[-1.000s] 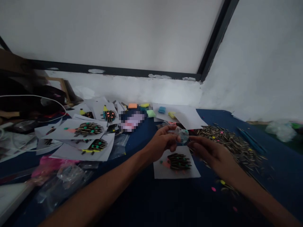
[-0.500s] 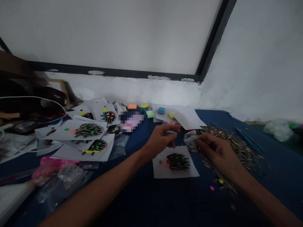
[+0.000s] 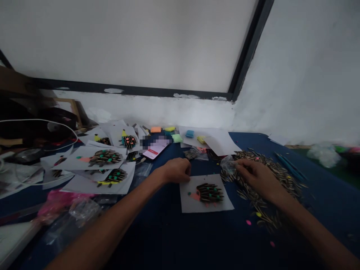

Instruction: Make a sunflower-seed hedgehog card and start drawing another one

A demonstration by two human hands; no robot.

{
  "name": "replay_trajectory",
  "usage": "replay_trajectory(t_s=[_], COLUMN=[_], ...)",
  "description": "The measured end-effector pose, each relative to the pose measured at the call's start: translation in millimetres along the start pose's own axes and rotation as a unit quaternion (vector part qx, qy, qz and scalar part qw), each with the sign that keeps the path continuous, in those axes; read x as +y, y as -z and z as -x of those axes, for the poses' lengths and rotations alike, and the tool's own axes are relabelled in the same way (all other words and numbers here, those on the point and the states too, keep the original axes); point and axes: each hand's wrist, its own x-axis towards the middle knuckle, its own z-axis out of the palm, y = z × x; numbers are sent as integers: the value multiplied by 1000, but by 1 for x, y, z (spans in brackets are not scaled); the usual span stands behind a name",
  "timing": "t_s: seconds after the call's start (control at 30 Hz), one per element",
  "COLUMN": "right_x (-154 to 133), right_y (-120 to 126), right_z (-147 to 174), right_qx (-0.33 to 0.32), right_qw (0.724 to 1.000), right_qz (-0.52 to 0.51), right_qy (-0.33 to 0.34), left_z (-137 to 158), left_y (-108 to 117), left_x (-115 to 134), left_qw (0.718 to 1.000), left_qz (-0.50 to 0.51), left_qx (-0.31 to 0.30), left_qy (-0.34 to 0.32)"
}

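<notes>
Wrapper (image 3: 227,164), clear and crumpled, was pinched in the right hand's (image 3: 260,179) fingertips, at the left edge of the seeds (image 3: 278,171). Hands were well apart. Left hand (image 3: 176,170) had its fingers curled down at the top-left corner of the card (image 3: 185,204); couldn't tell if it touched the card or held anything. Card lay flat on the blue table (image 3: 152,232), between the forearms, with a hedgehog (image 3: 209,193) on it: pink face, dark spines, green dots. Seeds were heaped right of the card, partly behind the right hand, with a few strays nearer the camera; pink bits (image 3: 248,222) lay beside those. Blue tool (image 3: 291,167) lay along the pile's far right side. Behind the hands: white sheets (image 3: 225,143) with a blue pack (image 3: 189,133) on top, then a green pack (image 3: 177,138) and an orange pack (image 3: 155,129) farther left. Phone (image 3: 157,147), partly pixelated, lay near the green pack. More hedgehog cards (image 3: 70,162) overlapped at left, pink bag (image 3: 60,198) just below them.
</notes>
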Motion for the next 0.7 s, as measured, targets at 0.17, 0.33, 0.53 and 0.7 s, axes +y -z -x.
replay_trajectory(t_s=[0.17, 0.33, 0.53, 0.7], right_x=[13, 16, 17, 16], right_y=[-1, -2, -3, -2], right_z=[-3, -3, -3, -2], right_qx=[-16, -19, -26, -10], right_qw=[1000, 999, 998, 997], right_qz=[21, 40, 62, 74], right_qy=[5, 5, 3, -2], left_z=[-5, -6, -7, -9], left_y=[-4, -5, -6, -8], left_x=[-4, -5, -7, -10], left_qw=[999, 997, 994, 991], left_qz=[44, 71, 96, 122], left_qx=[-9, 2, -10, -13], left_qy=[-3, -13, -52, -58])
